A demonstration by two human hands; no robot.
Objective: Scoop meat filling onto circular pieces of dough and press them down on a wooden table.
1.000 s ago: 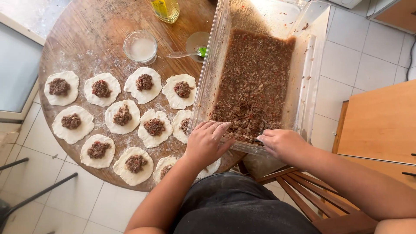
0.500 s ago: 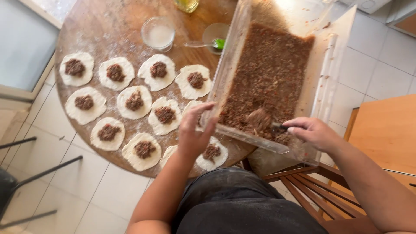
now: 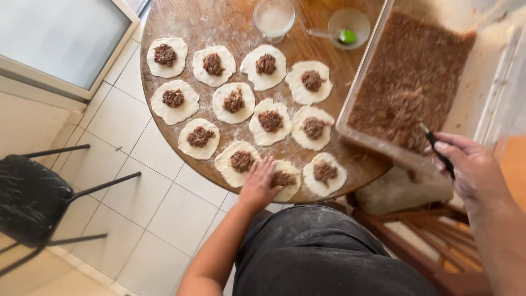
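Observation:
Several round dough circles (image 3: 234,102), each topped with a dab of brown minced filling, lie on a floured round wooden table (image 3: 230,22). My left hand (image 3: 258,185) rests flat at the table's near edge, touching a dough circle (image 3: 284,179) between two others. My right hand (image 3: 472,166) grips the dark handle of a utensil (image 3: 436,149) at the near corner of a clear rectangular tray (image 3: 350,118) full of brown minced filling. The utensil's working end is hidden in the filling.
A glass of white flour (image 3: 273,20) and a small bowl with a green-tipped spoon (image 3: 346,24) stand at the table's far side. A black chair (image 3: 33,194) stands on the tiled floor at left. A wooden chair (image 3: 427,230) is below the tray.
My left hand moved from the tray's edge down to the dough circles at the table's near edge. My right hand took the utensil and drew back to the tray's near corner.

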